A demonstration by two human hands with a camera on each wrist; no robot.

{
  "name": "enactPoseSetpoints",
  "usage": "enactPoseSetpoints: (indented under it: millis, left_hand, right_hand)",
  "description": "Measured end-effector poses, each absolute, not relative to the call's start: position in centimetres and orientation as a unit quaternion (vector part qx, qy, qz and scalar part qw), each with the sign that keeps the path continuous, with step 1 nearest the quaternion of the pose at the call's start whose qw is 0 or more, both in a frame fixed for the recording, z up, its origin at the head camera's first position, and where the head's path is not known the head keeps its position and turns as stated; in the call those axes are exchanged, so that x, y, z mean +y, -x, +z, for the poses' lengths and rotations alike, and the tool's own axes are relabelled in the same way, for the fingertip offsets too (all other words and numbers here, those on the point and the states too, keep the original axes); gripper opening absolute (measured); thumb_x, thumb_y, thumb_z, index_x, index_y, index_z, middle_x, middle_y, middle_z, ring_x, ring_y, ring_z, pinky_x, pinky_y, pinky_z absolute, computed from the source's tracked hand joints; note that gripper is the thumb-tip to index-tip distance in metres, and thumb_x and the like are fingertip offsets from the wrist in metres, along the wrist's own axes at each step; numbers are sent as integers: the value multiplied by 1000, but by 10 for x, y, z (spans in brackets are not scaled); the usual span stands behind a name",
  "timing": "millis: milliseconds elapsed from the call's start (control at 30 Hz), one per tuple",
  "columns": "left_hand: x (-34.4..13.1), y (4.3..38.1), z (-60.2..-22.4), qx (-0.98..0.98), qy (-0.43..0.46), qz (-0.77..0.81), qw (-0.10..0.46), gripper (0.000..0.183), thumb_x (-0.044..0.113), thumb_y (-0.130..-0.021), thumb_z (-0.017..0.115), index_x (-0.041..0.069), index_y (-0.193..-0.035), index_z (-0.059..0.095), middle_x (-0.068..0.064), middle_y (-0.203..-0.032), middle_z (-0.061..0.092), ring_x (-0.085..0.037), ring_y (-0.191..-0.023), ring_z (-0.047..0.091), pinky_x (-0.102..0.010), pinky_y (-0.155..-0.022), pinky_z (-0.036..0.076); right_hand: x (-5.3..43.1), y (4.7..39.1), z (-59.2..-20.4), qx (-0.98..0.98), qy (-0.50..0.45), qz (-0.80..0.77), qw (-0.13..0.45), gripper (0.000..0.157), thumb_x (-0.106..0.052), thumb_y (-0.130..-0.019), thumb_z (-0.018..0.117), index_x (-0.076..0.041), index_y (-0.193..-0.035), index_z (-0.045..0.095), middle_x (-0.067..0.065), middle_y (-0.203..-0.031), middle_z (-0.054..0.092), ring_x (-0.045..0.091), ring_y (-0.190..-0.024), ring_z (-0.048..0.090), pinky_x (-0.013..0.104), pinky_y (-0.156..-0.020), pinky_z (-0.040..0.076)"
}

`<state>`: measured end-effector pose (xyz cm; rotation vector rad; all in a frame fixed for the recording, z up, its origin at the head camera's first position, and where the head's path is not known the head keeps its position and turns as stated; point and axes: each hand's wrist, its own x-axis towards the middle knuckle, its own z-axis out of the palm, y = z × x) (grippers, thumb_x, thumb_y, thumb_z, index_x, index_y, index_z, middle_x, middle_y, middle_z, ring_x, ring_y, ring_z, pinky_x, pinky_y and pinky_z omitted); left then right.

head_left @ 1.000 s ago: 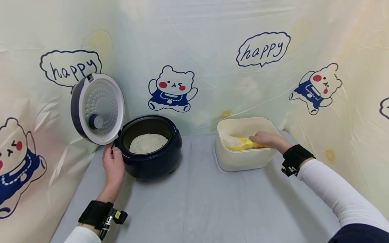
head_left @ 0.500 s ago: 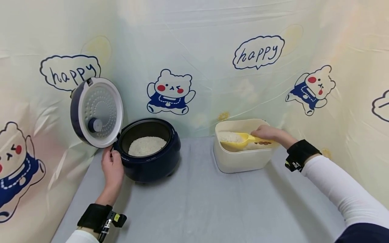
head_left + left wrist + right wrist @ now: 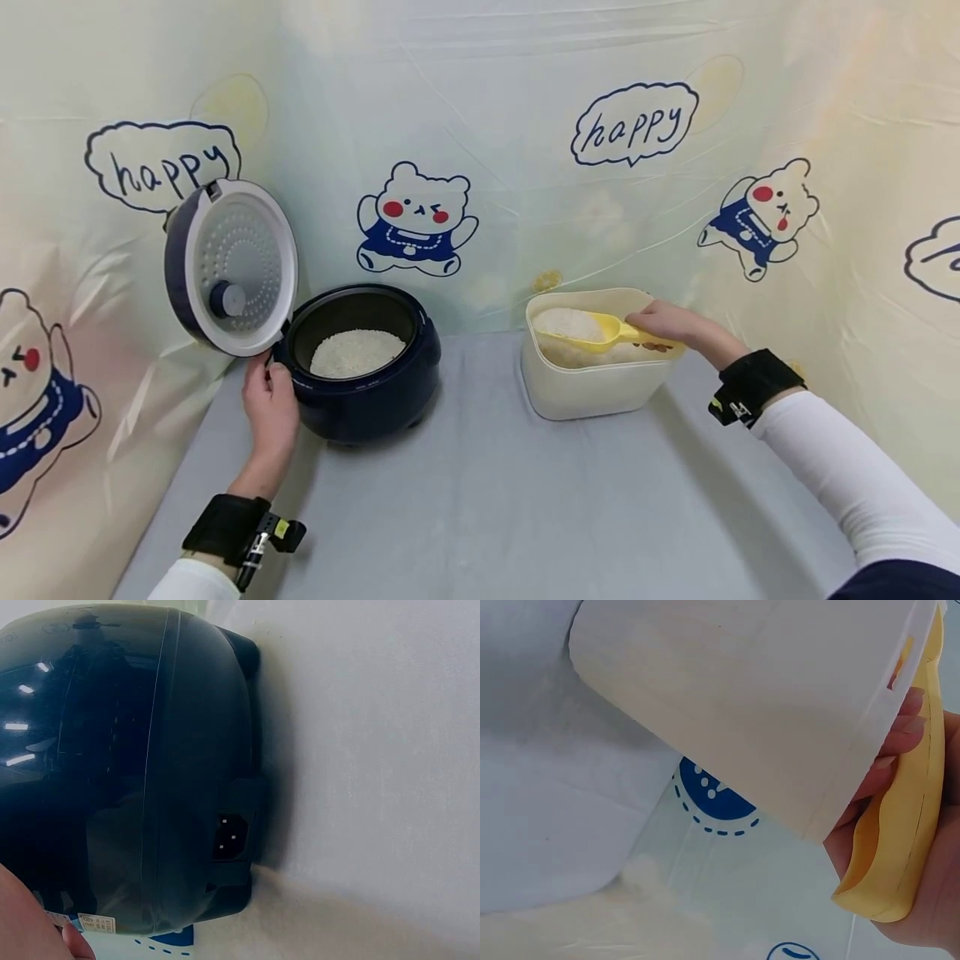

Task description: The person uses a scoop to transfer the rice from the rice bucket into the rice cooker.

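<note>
At the left stands a dark blue rice cooker (image 3: pixel 367 408), its round lid (image 3: pixel 243 267) raised and a mound of white rice (image 3: pixel 358 354) inside. My left hand (image 3: pixel 270 417) holds the cooker at its hinge side, below the lid; some fingertips are hidden there. In the left wrist view, only part of this hand (image 3: pixel 26 922) shows, beside the cooker body (image 3: pixel 112 772). My right hand (image 3: pixel 663 323) grips the handle of a yellow scoop (image 3: pixel 618 332) heaped with rice. The scoop is at the rim of a cream bin (image 3: pixel 592 392) that holds more rice.
Grey cloth (image 3: pixel 480 483) covers the table. Close behind the cooker and bin hangs a printed curtain (image 3: pixel 510 208), which also runs along both sides. A power socket (image 3: pixel 231 837) shows low on the cooker. A gap of table separates cooker and bin.
My right hand has lifted the scoop out of the bin's rice, moving slightly up and right; it now carries a heap. My left hand has stayed at the cooker.
</note>
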<state>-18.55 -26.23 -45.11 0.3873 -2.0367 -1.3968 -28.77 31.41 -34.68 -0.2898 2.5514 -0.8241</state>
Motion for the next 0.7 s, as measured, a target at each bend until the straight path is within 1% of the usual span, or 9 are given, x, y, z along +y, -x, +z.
enactPoseSetpoints:
  millis: [100,300,467,567,700]
  left_hand:
    - [-264,187,-451,-775,-141,-529,315,48,19,-107,35,-1,-146,54,-21,-137,56,-29,-112,45,-34,-98,34]
    - [-264,187,-450,-770,-135,-532,325,48,17,-106,36,-2,-146,55,-23,-142,55,-33,-118,47,-36,-102,34]
    - [-263,187,-451,-771,-132,-532,325,47,16,-106,36,-5,-144,55,-25,-140,55,-35,-118,47,-40,-103,34]
    - [-263,186,-452,-770,-132,-536,319,48,17,-107,35,-3,-146,54,-23,-144,54,-34,-123,47,-41,-106,34]
    - [-264,187,-453,-767,-130,-542,319,48,18,-107,36,-1,-148,54,-21,-148,53,-33,-128,46,-38,-109,34]
  right_hand:
    - [317,285,-348,922,95,-307,217,42,-28,-109,44,-8,-80,67,0,-62,51,17,-57,50,28,-58,42]
    - [321,283,-350,915,79,-333,214,45,-33,-110,43,-8,-78,64,0,-63,51,19,-59,51,29,-61,42]
    - [324,282,-350,903,68,-364,216,45,-34,-110,43,-10,-78,64,1,-65,53,18,-60,52,28,-60,43]
    - [326,281,-349,896,66,-380,218,45,-34,-110,44,-10,-77,64,1,-65,53,18,-59,51,28,-60,42]
    - [326,281,-347,892,68,-389,219,47,-34,-110,42,-10,-76,63,1,-65,53,18,-60,52,29,-60,42]
